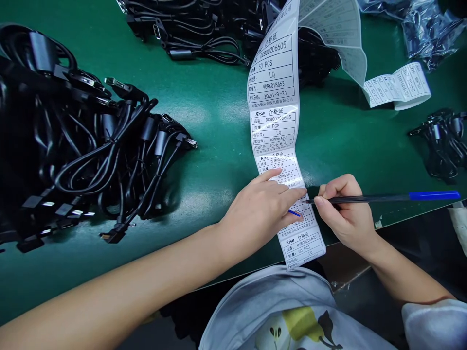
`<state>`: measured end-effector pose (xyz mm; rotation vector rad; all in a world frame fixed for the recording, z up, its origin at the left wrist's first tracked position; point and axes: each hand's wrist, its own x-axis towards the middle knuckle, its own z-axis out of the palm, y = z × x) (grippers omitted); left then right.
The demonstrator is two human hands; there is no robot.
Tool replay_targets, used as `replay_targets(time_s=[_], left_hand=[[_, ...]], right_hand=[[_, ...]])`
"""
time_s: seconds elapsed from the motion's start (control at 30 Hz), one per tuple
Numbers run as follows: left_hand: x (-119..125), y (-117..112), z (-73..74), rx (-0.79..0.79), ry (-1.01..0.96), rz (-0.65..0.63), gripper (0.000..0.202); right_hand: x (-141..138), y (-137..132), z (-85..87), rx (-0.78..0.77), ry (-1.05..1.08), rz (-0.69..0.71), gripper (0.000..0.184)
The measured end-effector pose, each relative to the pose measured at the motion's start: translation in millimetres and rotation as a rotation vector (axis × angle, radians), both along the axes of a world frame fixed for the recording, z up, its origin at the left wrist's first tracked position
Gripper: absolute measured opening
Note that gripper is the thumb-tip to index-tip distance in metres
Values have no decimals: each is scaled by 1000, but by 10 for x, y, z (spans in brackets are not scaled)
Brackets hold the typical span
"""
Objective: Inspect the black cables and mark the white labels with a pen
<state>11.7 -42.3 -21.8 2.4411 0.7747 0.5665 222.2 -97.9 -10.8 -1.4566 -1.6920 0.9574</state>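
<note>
A long white strip of printed labels (275, 127) runs down the green table and over its near edge. My left hand (257, 206) presses on the strip from the left, its fingers bent and holding it. Between its thumb and index finger shows a slim blue piece (295, 213), mostly hidden. My right hand (345, 211) pinches a dark pen (368, 199) with a blue back end. The pen's tip meets the strip beside my left fingertips. Part of the printing there is covered by my fingers.
Bundled black cables (120, 146) are heaped at the left of the green table (211, 112), with another pile (204, 46) at the back. The strip's far end (412, 90) curls at the right. Beyond it lie clear plastic bags (430, 34). More cables (440, 141) lie at the right edge.
</note>
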Motion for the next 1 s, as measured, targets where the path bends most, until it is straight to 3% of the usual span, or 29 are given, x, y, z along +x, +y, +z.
replay_targets(time_s=[0.9, 1.0], left_hand=[[-12, 2, -14, -26, 21, -10, 39], [-8, -5, 5, -27, 25, -8, 40]], right_hand=[[8, 14, -7, -10, 7, 19, 17], [7, 14, 10, -12, 52, -36, 18]])
